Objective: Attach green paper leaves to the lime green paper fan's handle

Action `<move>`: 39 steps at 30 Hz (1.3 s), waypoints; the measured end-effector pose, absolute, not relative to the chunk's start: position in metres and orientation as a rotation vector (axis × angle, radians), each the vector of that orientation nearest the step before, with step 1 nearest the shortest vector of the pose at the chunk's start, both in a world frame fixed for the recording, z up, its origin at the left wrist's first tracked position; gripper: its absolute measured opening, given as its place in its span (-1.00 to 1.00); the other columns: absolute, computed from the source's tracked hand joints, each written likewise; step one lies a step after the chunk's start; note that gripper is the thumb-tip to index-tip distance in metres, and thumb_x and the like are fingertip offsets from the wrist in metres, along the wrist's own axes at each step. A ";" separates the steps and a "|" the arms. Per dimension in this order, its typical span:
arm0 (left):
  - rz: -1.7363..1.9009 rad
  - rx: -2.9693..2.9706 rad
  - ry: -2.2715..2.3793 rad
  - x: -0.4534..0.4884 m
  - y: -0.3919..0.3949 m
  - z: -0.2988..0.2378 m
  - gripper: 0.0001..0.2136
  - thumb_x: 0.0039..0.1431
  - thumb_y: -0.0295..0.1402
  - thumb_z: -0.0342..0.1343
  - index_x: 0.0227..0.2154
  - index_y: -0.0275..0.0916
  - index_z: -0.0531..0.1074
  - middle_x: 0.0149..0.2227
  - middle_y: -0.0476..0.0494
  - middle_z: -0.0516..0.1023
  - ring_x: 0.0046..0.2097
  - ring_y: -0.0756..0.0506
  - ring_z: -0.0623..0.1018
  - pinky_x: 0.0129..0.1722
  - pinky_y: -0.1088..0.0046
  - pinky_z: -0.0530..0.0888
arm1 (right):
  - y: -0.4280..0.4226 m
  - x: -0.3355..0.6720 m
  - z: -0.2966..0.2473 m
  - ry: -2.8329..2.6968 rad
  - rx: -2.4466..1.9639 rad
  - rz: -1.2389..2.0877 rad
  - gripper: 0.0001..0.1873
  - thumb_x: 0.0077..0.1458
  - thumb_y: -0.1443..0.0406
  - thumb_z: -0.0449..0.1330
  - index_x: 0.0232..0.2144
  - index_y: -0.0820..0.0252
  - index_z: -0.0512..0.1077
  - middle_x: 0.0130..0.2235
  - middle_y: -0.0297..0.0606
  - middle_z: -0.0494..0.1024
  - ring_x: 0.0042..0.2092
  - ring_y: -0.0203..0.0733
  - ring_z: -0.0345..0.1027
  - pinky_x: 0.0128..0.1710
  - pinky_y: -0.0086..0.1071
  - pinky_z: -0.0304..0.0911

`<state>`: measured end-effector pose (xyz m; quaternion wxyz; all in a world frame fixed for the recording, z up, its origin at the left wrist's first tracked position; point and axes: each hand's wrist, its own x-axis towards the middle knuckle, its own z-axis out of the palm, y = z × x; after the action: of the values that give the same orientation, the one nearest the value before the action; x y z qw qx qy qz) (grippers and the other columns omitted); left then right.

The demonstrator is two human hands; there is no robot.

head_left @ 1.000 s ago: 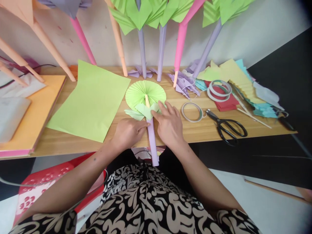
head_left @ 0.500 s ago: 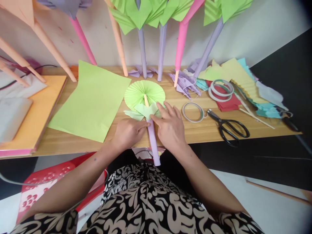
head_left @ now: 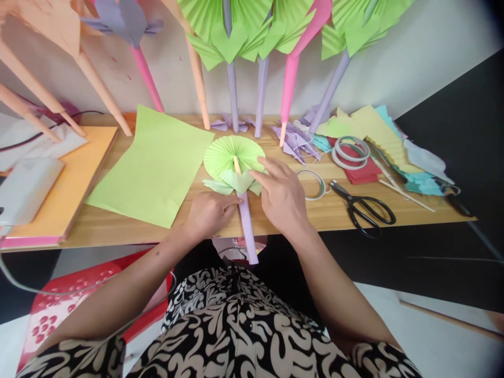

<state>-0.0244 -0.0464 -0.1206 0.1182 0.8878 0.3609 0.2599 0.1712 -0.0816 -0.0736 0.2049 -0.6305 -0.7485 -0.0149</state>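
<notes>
A paper flower lies on the wooden table: a round pleated green fan, green leaf folds below it, and a lilac rolled stem that sticks out over the table's front edge. My left hand is curled against the stem's left side, its fingertips pressing the stem just below the leaves. My right hand hovers at the stem's right side with fingers apart, the forefinger stretched toward the leaves. It holds nothing.
A large green sheet lies left of the flower, an orange paper stack farther left. To the right are a tape ring, black scissors, more tape rolls and paper scraps. Finished paper flowers lean on the wall.
My right hand has lifted off the stem and leaves and moved slightly right, fingers spreading. The view has tilted a little; my left hand stays on the stem.
</notes>
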 end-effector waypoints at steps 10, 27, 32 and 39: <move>0.724 2.193 1.220 -0.023 -0.048 -0.102 -0.77 0.21 -0.45 -0.04 -0.18 -0.28 0.50 -0.63 0.13 0.29 -0.58 0.04 0.24 -0.51 0.53 0.14 | -0.135 0.135 -0.075 -2.199 -2.144 0.322 -0.24 0.30 0.08 0.09 0.43 0.19 0.04 -0.04 -0.06 0.66 -0.07 0.02 0.55 -0.26 -0.30 0.32; 0.784 1.271 0.576 -0.001 -0.040 -0.070 -0.61 0.26 0.01 0.16 -0.26 -0.27 0.56 -0.34 -0.06 0.50 -0.33 0.02 0.44 -0.27 0.48 0.39 | -0.104 0.158 -0.051 -1.921 -1.546 -0.148 -0.26 0.26 0.32 0.02 0.44 0.20 -0.03 -0.18 -0.15 0.64 -0.26 -0.09 0.51 -0.30 -0.29 0.35; 0.811 1.074 0.358 0.018 0.003 -0.060 -0.59 0.09 0.01 0.35 -0.27 -0.28 0.55 -0.32 -0.10 0.56 -0.25 -0.05 0.53 -0.12 0.41 0.43 | -0.069 0.165 -0.046 -1.913 -1.408 -0.085 -0.31 0.31 0.22 0.04 0.42 0.18 0.02 -0.21 -0.17 0.63 -0.29 -0.10 0.50 -0.31 -0.27 0.36; 0.861 0.959 0.203 -0.002 0.049 -0.060 -0.68 0.16 -0.12 0.34 -0.19 -0.24 0.49 -0.31 -0.10 0.57 -0.23 -0.10 0.58 -0.11 0.33 0.46 | -0.021 0.196 -0.050 -1.515 -1.370 0.394 -0.52 0.29 0.03 0.06 0.08 0.13 0.50 -0.17 -0.15 0.66 -0.15 -0.06 0.54 -0.23 -0.22 0.42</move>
<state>-0.0019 0.0490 -0.0595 0.7946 0.4462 0.0943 0.4008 0.1961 -0.0209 -0.0501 0.5063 -0.5678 -0.6282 0.1633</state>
